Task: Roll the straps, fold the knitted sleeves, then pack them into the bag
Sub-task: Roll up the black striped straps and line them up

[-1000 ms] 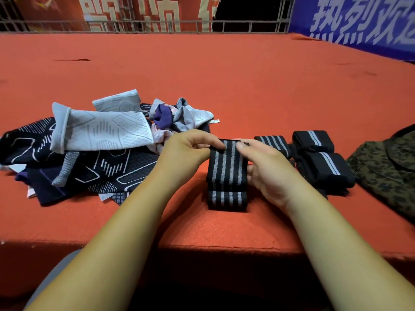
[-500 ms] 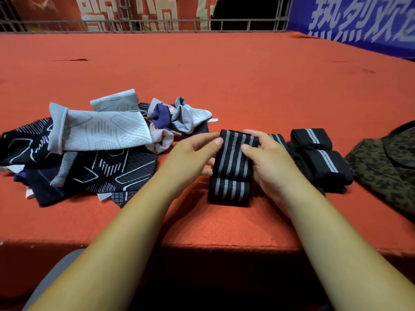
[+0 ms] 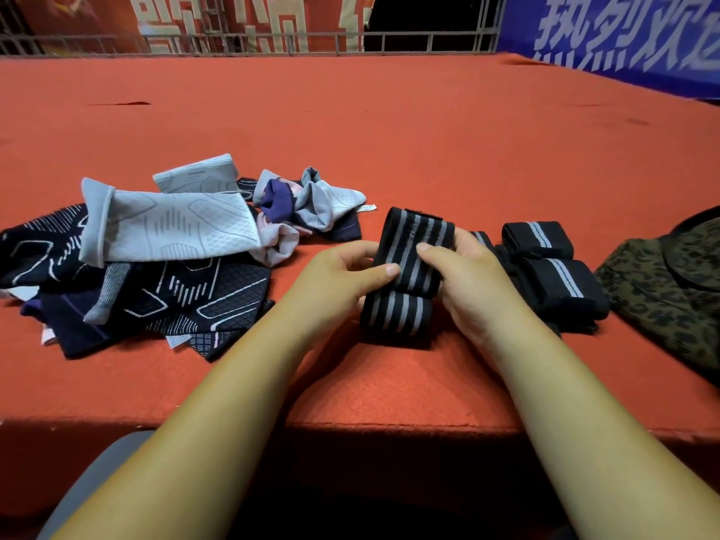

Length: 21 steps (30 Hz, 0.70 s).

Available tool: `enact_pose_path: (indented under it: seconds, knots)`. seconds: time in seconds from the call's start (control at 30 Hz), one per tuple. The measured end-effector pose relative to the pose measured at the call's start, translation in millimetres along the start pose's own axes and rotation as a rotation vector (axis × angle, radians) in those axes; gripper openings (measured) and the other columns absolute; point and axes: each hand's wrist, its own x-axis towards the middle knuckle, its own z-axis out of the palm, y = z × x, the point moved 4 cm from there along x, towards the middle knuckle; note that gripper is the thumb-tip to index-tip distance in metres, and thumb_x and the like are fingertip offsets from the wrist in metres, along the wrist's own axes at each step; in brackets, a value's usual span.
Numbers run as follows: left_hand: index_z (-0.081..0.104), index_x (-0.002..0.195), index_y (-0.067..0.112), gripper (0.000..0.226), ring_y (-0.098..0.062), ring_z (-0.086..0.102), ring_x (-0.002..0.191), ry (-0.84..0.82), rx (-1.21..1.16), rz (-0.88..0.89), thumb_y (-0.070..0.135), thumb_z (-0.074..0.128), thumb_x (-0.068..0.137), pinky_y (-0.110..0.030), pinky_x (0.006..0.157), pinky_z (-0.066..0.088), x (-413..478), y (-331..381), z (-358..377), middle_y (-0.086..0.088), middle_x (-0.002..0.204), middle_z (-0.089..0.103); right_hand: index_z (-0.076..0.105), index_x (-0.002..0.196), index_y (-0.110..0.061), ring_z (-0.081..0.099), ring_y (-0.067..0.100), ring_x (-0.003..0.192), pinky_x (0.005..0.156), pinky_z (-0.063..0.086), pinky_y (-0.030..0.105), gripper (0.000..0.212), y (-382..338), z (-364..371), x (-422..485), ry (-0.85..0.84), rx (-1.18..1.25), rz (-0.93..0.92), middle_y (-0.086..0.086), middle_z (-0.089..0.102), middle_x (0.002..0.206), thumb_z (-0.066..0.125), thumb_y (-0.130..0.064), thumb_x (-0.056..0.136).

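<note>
— Nearest you, both forearms cross the near edge of the red table. Your left hand and right hand meet on the striped strap, close to that edge.

— Your left thumb and fingers pinch the strap's left edge. Your right fingers curl round its right edge, with the thumb laid across the stripes. So both hands hold it. Its lower fold lies on the table, and the upper part tilts up between your hands.

— Just right of your right hand sit the rolled straps, black with a pale stripe, touching one another.

— Right of those, at the scene's edge, lies the camouflage bag. I cannot tell whether it is open.

— To your left the knitted sleeves lie in a loose heap. A grey sleeve rests on the dark patterned ones, and a crumpled grey and purple one sits a little farther off.

— Beyond them the table runs on to a metal railing. A red banner and a blue banner hang behind it.
</note>
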Motion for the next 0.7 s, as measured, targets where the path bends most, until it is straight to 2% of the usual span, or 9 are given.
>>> enact_pose_path:
  seconds: [0.07,0.17,0.23,0.3,0.4,0.47,0.57,0.63,0.7]
  knots:
    - [0.074,0.127,0.010,0.024,-0.032,0.077,0.112,0.052,-0.063,0.010,0.008,0.066,0.104,-0.050,0.100,0.061,4.0,1.6,-3.5,-0.018,0.125,0.076,0.070,0.128,-0.025,0.080,0.025,0.106,0.099,0.060,0.056,0.047,0.9,2.7,-3.7,-0.088,-0.119,0.064,0.002,0.082,0.116,0.071,-0.050,0.088]
    - [0.072,0.128,0.007,0.026,-0.025,0.077,0.109,0.096,-0.193,0.009,0.003,0.061,0.105,-0.040,0.098,0.062,8.1,6.6,-8.2,-0.018,0.127,0.076,0.077,0.108,-0.017,0.080,0.024,0.088,0.087,0.063,0.053,0.035,0.2,5.3,-8.3,-0.141,-0.212,0.102,0.003,0.083,0.097,0.062,-0.047,0.104]
    - [0.071,0.130,0.005,0.028,-0.025,0.076,0.112,0.085,-0.219,0.014,0.001,0.058,0.105,-0.034,0.095,0.063,9.0,11.1,-9.1,-0.017,0.127,0.077,0.078,0.106,-0.011,0.080,0.034,0.094,0.091,0.063,0.060,0.042,-3.9,6.7,-11.1,-0.136,-0.225,0.099,0.007,0.083,0.099,0.061,-0.049,0.103]
    - [0.071,0.132,0.004,0.029,-0.024,0.076,0.111,0.067,-0.243,0.018,0.002,0.058,0.106,-0.030,0.088,0.063,8.9,16.3,-10.1,-0.017,0.126,0.077,0.078,0.115,-0.005,0.078,0.038,0.108,0.101,0.059,0.062,0.041,-7.7,9.2,-12.3,-0.150,-0.063,0.127,0.015,0.082,0.110,0.060,-0.041,0.106]
    - [0.071,0.133,0.005,0.030,-0.020,0.077,0.105,0.040,-0.308,0.012,0.004,0.058,0.106,-0.025,0.081,0.061,9.1,24.9,-10.7,-0.015,0.124,0.078,0.071,0.131,0.004,0.073,0.039,0.120,0.100,0.060,0.048,0.040,-17.7,15.1,-19.3,-0.245,0.317,0.271,0.027,0.075,0.125,0.052,-0.025,0.112]
    - [0.070,0.134,0.005,0.030,-0.016,0.078,0.092,0.038,-0.330,0.004,0.005,0.058,0.106,-0.023,0.075,0.061,10.6,26.9,-10.5,-0.010,0.114,0.081,0.067,0.137,0.005,0.071,0.041,0.124,0.094,0.063,0.044,0.044,-20.2,16.5,-21.7,-0.298,0.385,0.322,0.029,0.072,0.131,0.051,-0.027,0.112]
    - [0.068,0.136,0.005,0.031,-0.001,0.065,0.056,0.073,-0.271,-0.022,0.005,0.057,0.107,-0.024,0.065,0.054,12.3,17.5,-10.9,0.006,0.084,0.076,0.066,0.137,0.004,0.071,0.045,0.121,0.093,0.064,0.047,0.041,-13.4,16.8,-17.9,-0.227,0.346,0.317,0.030,0.073,0.127,0.052,-0.025,0.112]
    - [0.070,0.134,0.011,0.031,-0.003,0.069,0.063,0.094,-0.210,-0.038,0.005,0.059,0.106,-0.027,0.069,0.056,11.6,10.3,-11.0,0.006,0.094,0.079,0.065,0.137,0.003,0.073,0.045,0.119,0.093,0.064,0.050,0.037,-6.0,16.3,-13.8,-0.151,0.307,0.274,0.028,0.075,0.124,0.051,-0.021,0.113]
    - [0.073,0.130,0.014,0.032,-0.014,0.076,0.086,0.110,-0.184,-0.034,0.001,0.061,0.103,-0.028,0.074,0.061,12.6,3.6,-12.8,-0.004,0.116,0.081,0.066,0.137,-0.001,0.077,0.040,0.110,0.091,0.064,0.052,0.035,-1.6,17.0,-11.3,-0.112,0.252,0.233,0.020,0.079,0.119,0.048,-0.021,0.114]
